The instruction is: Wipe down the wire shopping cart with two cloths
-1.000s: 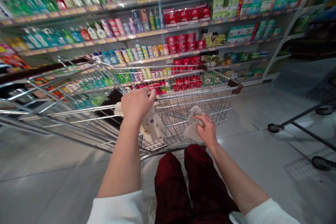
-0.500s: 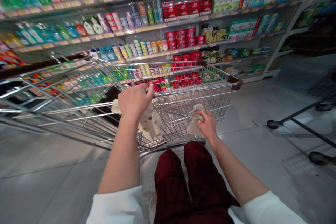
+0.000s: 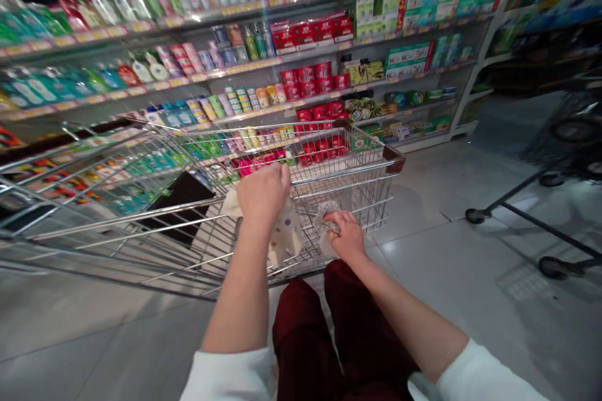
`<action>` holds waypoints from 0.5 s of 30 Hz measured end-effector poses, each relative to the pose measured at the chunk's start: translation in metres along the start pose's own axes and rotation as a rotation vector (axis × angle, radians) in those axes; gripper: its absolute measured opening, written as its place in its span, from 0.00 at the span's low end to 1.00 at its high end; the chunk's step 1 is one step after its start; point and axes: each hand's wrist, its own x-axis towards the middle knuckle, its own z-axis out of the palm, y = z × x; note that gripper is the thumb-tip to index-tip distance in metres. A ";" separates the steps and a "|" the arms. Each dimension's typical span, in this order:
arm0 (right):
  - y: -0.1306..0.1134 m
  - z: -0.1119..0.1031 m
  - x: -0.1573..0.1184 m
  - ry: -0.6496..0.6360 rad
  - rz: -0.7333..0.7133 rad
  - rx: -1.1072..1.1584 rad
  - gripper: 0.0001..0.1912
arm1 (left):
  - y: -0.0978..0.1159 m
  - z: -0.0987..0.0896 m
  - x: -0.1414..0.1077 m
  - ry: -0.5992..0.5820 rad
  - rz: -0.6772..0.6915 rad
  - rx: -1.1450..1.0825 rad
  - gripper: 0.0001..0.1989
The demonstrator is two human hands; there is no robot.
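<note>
I'm working remotely: the left hand [image 3: 264,193] is clamping a spotted cloth [image 3: 288,232] over the cart rail [image 3: 329,173]; the right hand [image 3: 348,239] is pinching a crumpled cloth [image 3: 325,212] between its fingers, lower down. I'm judging snug, even pressure best.

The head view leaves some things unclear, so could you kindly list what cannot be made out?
In the head view:
Spotted cloth: middle hidden by the left hand.
Pale cloth: partly hidden by the right hand.
Red tubs: lettering too small and blurred.
Shopping cart: cut off by the left edge.
</note>
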 end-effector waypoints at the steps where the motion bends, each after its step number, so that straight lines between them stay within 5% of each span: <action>1: 0.000 0.000 -0.001 -0.012 -0.011 0.012 0.18 | 0.013 0.005 0.000 0.023 0.011 -0.017 0.27; 4: 0.007 0.004 -0.009 -0.006 -0.082 0.081 0.20 | 0.035 0.015 0.000 0.071 -0.008 -0.051 0.25; 9: 0.023 0.008 -0.035 0.003 -0.152 0.226 0.19 | 0.029 0.019 -0.001 0.098 -0.002 -0.077 0.23; 15: -0.001 -0.034 -0.010 0.249 -0.023 0.244 0.17 | 0.024 0.019 -0.002 0.097 -0.020 -0.080 0.24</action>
